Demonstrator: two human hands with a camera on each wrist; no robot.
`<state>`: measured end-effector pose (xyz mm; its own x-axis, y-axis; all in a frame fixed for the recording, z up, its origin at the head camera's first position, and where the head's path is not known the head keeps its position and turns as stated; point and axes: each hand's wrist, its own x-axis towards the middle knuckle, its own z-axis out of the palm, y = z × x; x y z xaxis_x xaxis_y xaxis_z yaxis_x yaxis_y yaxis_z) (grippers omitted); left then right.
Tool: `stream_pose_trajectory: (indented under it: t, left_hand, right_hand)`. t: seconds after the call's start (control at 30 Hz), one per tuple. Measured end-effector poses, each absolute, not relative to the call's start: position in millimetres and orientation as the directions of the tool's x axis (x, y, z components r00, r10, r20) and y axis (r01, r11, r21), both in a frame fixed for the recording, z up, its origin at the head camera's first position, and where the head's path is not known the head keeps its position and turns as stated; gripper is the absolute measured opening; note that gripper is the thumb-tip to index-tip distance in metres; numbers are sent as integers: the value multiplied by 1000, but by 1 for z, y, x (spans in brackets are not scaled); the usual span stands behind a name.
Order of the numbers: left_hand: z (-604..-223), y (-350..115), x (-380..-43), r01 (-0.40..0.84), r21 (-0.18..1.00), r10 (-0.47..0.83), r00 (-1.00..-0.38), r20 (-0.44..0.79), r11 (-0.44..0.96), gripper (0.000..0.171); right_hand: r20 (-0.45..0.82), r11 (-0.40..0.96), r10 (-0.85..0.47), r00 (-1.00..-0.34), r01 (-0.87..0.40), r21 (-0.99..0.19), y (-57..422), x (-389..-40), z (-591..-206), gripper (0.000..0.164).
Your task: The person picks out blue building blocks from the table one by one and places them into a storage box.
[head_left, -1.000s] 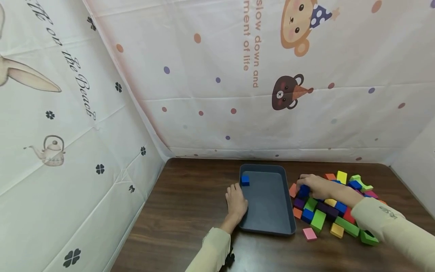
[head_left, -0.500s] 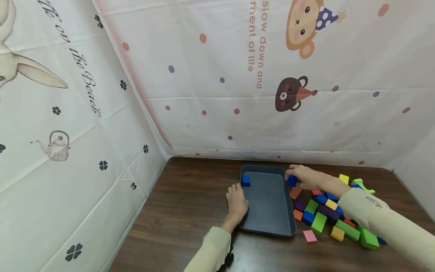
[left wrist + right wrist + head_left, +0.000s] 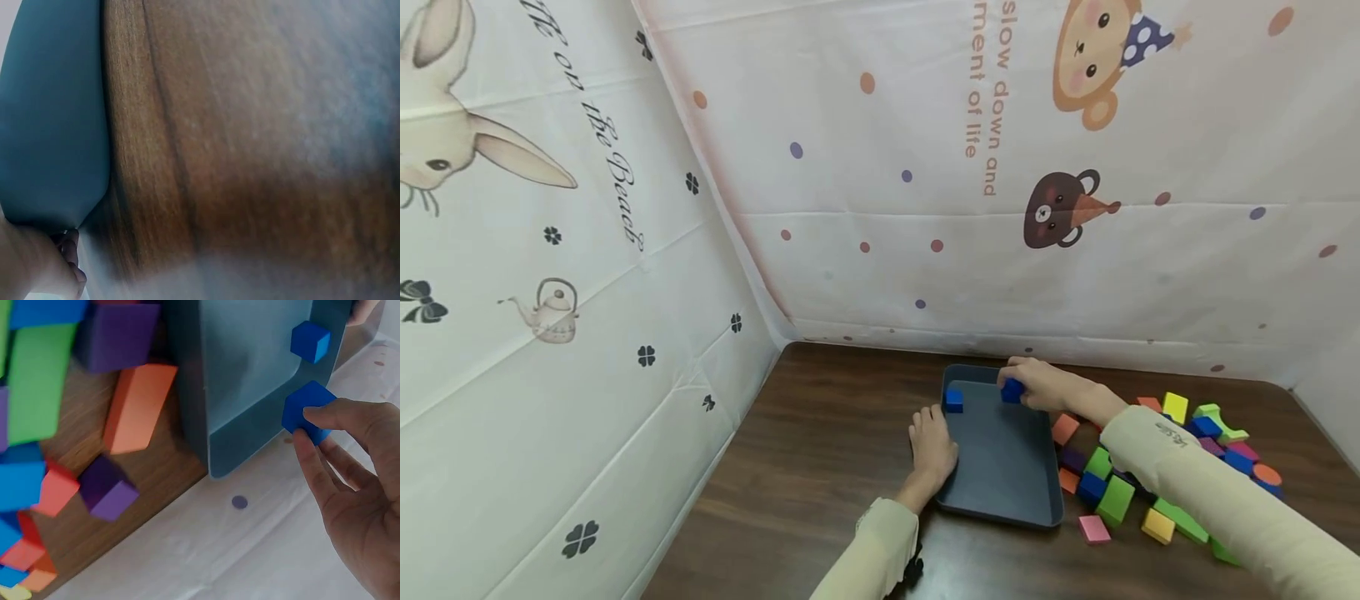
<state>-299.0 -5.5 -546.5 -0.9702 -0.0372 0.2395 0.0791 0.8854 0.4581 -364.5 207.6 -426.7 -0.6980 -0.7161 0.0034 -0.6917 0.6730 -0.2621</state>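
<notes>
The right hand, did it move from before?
Yes: in the head view, the right hand went left, from the block pile to over the tray.

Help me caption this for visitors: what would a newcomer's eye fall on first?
Probably the heap of colorful blocks right of the gray tray. Next, the blue block in the person's right grip, at the tray's far end; behind, a cartoon bear's head on the white backdrop.

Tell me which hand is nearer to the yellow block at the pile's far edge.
Right. The right hand holds a blue cube over the tray, left of the yellow block; the left hand is farther left, at the tray's left rim.
</notes>
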Motion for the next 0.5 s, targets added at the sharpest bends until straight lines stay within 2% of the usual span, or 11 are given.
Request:
stream_pose_trajectory:
  t: [0.37,0.5]
  left_hand:
    - [-547,0,-297,48,441,-55,-975,216,896,39]
    - [-548,6,-294,57,430,-41,-976,214,901,39]
  right_hand:
    - [20,644,-739,-674,-714,-274,183,-378,-447,38]
    - [-3,668,-722,-692,-696,-264,183,-377,-458,41]
